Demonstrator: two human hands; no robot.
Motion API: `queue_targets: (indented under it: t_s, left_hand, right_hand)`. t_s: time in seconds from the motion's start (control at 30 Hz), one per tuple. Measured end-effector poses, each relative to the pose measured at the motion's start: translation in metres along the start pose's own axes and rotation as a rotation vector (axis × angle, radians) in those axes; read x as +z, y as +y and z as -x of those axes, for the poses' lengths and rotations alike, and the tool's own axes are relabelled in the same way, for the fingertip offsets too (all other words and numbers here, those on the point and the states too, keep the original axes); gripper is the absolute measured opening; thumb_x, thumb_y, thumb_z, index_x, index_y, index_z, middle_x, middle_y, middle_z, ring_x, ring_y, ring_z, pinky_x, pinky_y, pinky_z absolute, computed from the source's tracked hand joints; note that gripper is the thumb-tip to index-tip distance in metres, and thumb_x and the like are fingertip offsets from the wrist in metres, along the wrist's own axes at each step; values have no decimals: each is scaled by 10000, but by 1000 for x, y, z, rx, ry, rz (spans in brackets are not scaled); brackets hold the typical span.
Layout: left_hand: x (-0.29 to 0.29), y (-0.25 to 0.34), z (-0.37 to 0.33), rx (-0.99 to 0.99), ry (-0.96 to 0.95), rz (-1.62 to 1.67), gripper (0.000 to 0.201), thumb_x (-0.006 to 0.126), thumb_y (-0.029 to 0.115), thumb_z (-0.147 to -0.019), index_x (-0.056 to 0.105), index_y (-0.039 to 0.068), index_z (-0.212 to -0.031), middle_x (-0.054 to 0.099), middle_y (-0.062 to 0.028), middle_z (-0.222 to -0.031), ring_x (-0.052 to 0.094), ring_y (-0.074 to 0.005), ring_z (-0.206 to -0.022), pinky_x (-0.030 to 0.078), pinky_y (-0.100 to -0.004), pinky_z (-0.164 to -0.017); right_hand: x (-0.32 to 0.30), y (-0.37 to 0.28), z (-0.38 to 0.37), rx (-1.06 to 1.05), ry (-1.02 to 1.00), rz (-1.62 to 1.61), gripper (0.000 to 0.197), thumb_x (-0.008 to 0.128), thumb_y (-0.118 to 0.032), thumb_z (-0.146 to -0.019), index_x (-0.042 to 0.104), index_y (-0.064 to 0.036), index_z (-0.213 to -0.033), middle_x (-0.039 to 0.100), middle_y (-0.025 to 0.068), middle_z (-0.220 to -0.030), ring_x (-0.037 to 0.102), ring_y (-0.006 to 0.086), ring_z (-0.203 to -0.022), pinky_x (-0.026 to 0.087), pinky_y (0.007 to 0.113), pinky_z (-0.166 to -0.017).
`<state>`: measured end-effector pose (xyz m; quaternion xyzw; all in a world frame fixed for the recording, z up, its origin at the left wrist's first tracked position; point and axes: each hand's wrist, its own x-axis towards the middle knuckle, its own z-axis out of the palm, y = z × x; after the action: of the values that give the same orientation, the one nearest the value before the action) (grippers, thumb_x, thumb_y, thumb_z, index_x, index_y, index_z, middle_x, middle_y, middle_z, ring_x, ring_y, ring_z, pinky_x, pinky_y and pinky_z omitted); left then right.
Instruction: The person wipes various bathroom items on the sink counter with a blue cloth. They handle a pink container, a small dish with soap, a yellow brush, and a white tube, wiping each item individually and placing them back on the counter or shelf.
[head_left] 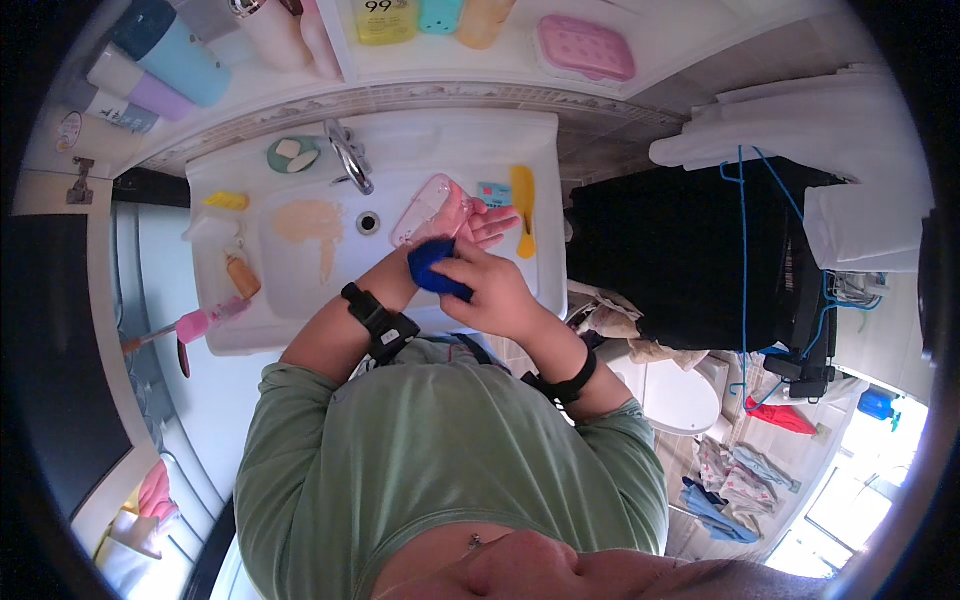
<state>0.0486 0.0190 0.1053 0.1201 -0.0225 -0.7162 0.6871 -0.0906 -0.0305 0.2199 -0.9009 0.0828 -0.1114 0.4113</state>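
My left hand [490,224] is over the right part of the white sink, palm up, fingers stretched out. Against its thumb side is a pink see-through case [428,212], shaped like a phone case; whether the hand bears any of it I cannot tell. My right hand [492,290] is closed on a soft-looking dark blue pad [432,268], which covers my left wrist. Just beyond the left fingers lie a yellow comb-like tool [525,210] and a small light-blue packet [494,194].
The sink [225,325] has a chrome faucet [348,158], a drain [368,223] and a beige smear [305,222]. A green soap dish [280,152], an orange bottle [242,275] and a pink-handled brush [205,318] are at left. Right are blue hangers [743,270] and a toilet [680,398].
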Motion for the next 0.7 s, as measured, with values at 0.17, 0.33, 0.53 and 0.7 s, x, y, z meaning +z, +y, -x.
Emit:
queue_targets:
  t_s: [0.17, 0.33, 0.53, 0.7]
  left_hand:
    - [-20, 8, -3, 30, -61, -54, 453, 538, 528, -1016, 638, 108, -1152, 720, -101, -1084, 601, -339, -1249, 456, -406, -1091]
    - [-38, 15, 14, 5, 321, -228, 316, 633, 369, -1003, 624, 110, -1184, 694, -76, -1089, 665, -244, -1081, 519, -376, -940]
    - [-80, 22, 34, -64, 768, -244, 320, 582, 221, -1012, 522, 99, -1301, 659, -115, -1256, 649, -273, -1148, 528, -447, -940]
    - [-108, 33, 29, 121, 831, -219, 256, 542, 244, -1021, 511, 82, -1217, 623, -177, -1331, 639, -384, -1175, 541, -526, -963]
  right_hand:
    - [-24, 30, 14, 86, -176, -340, 429, 746, -159, -767, 670, -42, -1172, 659, 169, -1092, 670, 321, -967, 527, 376, -857]
    - [-54, 55, 29, 439, 167, -623, 388, 723, -84, -864, 632, 35, -1222, 663, 86, -1111, 616, 165, -1024, 503, 308, -903]
    - [-47, 92, 53, 643, 298, -621, 450, 703, -75, -893, 612, 25, -1322, 677, 52, -1121, 621, 120, -979, 512, 267, -869]
    - [-36, 100, 73, 796, 255, -633, 454, 709, -103, -894, 618, 26, -1319, 679, 33, -1104, 605, 109, -991, 495, 256, -883]
